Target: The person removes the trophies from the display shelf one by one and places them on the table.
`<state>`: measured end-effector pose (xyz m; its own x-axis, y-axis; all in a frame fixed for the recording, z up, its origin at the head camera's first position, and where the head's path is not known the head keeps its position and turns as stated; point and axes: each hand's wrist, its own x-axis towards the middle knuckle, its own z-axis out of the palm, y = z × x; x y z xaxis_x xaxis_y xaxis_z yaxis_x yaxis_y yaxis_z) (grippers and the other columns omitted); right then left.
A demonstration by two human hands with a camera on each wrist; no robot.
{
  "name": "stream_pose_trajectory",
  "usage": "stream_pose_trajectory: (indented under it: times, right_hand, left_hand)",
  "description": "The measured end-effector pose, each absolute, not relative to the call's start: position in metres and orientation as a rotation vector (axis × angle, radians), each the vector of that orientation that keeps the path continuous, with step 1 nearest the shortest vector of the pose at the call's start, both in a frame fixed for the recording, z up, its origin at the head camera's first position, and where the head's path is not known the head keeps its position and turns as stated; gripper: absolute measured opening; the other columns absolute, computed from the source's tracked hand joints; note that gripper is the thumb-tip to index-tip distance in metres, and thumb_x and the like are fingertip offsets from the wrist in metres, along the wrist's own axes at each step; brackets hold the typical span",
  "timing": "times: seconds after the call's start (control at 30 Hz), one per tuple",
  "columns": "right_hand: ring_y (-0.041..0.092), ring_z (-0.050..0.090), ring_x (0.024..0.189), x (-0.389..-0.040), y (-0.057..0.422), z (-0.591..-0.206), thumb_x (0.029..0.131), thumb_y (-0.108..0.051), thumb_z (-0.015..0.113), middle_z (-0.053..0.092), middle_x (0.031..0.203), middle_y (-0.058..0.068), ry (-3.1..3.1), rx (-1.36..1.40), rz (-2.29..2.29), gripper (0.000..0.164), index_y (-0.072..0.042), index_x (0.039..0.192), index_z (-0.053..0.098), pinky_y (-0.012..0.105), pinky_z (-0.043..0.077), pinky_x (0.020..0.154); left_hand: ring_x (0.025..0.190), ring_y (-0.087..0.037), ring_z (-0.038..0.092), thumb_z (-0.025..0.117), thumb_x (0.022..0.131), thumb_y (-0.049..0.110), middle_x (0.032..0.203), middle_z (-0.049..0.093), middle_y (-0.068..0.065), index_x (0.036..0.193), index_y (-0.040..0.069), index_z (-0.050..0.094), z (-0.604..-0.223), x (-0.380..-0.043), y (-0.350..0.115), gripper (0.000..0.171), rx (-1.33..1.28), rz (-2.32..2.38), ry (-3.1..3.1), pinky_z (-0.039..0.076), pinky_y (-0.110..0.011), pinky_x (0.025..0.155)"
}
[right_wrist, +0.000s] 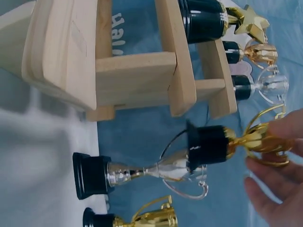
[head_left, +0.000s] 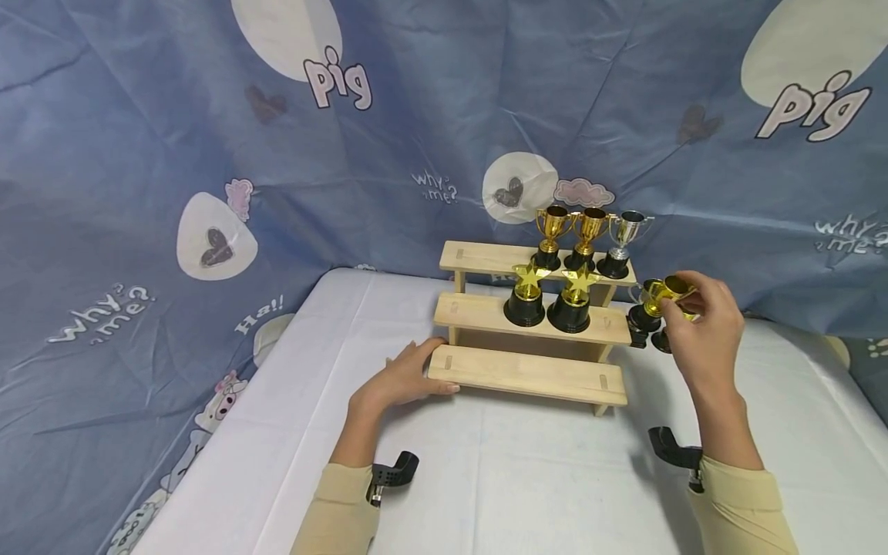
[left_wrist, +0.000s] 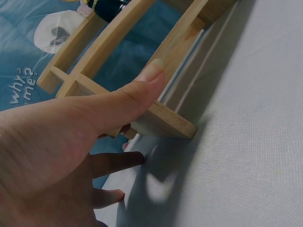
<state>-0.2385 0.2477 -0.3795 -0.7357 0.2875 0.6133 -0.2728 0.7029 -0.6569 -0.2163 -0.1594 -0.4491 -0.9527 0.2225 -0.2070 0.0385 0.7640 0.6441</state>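
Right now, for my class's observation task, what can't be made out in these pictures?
Head view: the shiny silver two-handled cup with black base, largely hidden by the held shiny gold two-handled cup.
Right wrist view: the standing shiny gold cup with black base, cut off by the bottom edge.
Left wrist view: a black trophy base, cut off by the top edge.

Glossy trophy (right_wrist: 231,142), matt wooden rack (head_left: 486,314)
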Motion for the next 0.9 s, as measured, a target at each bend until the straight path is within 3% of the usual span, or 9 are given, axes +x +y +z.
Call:
stream_pose_trajectory:
  times: [0.1, 0.2, 0.33, 0.6, 0.9]
  right_hand:
    - [0.02, 0.062, 0.097, -0.239, 0.25, -0.38, 0.088, 0.002, 0.063, 0.062, 0.115, 0.018, -2.256, -0.076, 0.988, 0.04, -0.003, 0.128, 0.063, 0.026, 0.045, 0.088]
    - [0.034, 0.063, 0.101, -0.24, 0.253, -0.381, 0.088, 0.0, 0.062, 0.062, 0.117, 0.02, -2.338, -0.117, 0.98, 0.04, -0.002, 0.128, 0.062, 0.032, 0.045, 0.083]
    - [0.035, 0.062, 0.098, -0.244, 0.257, -0.384, 0.087, -0.002, 0.064, 0.063, 0.115, 0.021, -2.404, -0.133, 0.969, 0.04, -0.002, 0.127, 0.063, 0.025, 0.039, 0.076]
    - [0.038, 0.062, 0.097, -0.249, 0.258, -0.391, 0.086, 0.0, 0.059, 0.062, 0.116, 0.024, -2.551, -0.098, 0.952, 0.041, 0.0, 0.127, 0.06, 0.035, 0.043, 0.068]
    - [0.037, 0.062, 0.084, -0.251, 0.26, -0.401, 0.083, 0.001, 0.061, 0.063, 0.112, 0.03, -2.715, -0.082, 0.874, 0.041, 0.001, 0.123, 0.061, 0.03, 0.041, 0.058]
  left_hand:
    - [0.154, -0.04, 0.012, 0.079, 0.075, 0.058, 0.161, 0.036, -0.007, 0.149, 0.031, 0.04, -0.449, -0.216, -0.16, 0.088, 0.195, 0.973, 2.69, 0.004, -0.077, 0.115]
    - [0.154, -0.04, 0.012, 0.079, 0.075, 0.058, 0.16, 0.036, -0.006, 0.148, 0.031, 0.041, -0.449, -0.217, -0.16, 0.087, 0.197, 0.974, 2.693, 0.004, -0.077, 0.114]
    - [0.154, -0.04, 0.012, 0.079, 0.076, 0.057, 0.16, 0.037, -0.006, 0.148, 0.031, 0.041, -0.448, -0.217, -0.16, 0.086, 0.206, 0.975, 2.698, 0.005, -0.077, 0.114]
    - [0.154, -0.04, 0.011, 0.079, 0.076, 0.056, 0.16, 0.037, -0.006, 0.148, 0.03, 0.042, -0.445, -0.218, -0.16, 0.085, 0.203, 0.987, 2.698, 0.003, -0.077, 0.115]
    - [0.154, -0.04, 0.012, 0.08, 0.076, 0.055, 0.16, 0.037, -0.006, 0.148, 0.03, 0.041, -0.449, -0.215, -0.159, 0.085, 0.205, 0.984, 2.689, 0.004, -0.076, 0.115]
